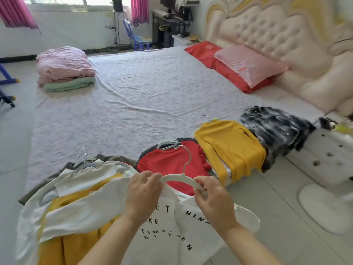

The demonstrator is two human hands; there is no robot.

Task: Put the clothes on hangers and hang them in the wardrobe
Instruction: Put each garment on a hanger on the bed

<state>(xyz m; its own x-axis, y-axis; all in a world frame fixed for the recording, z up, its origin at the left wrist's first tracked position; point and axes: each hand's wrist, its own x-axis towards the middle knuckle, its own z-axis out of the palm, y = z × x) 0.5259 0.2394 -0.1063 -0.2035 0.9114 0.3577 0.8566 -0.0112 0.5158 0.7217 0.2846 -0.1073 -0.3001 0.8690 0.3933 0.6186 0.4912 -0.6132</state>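
Left hand (145,190) pinching the left end of a white hanger (181,178), right hand (212,199) curled round the right end, hook upward. Under both hands, a white printed T-shirt (164,236), collar at the hanger, draped over the near edge of the bed (143,92). Along that edge: red top (172,165), yellow top (229,144) just beside, dark shirt (277,129) toward the right corner.

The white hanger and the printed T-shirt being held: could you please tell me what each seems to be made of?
The white hanger has a matte, smooth arm, probably plastic, perhaps flocked; its thin hook glints like metal. The printed T-shirt is soft white knit, likely cotton jersey: it drapes and wrinkles, with flat black lettering.
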